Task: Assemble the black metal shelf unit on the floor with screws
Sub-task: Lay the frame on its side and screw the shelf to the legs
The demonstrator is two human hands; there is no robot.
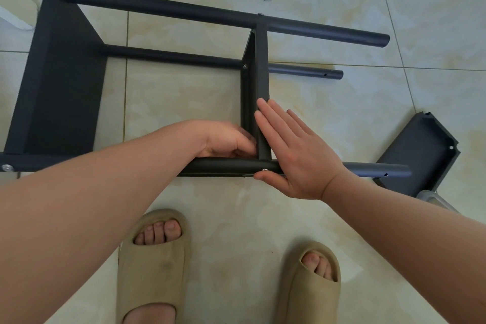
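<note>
Our unit lies lengthwise, left to right. Our right hand presses flat on the middle shelf's right face. Our left hand curls against its left, grip unclear.

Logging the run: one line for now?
left hand curled at middle shelf corner, grasp hidden | right hand flat against it | spare shelf unattached

Beige slippers stand on cream floor tiles, a clear container nearby.
</note>
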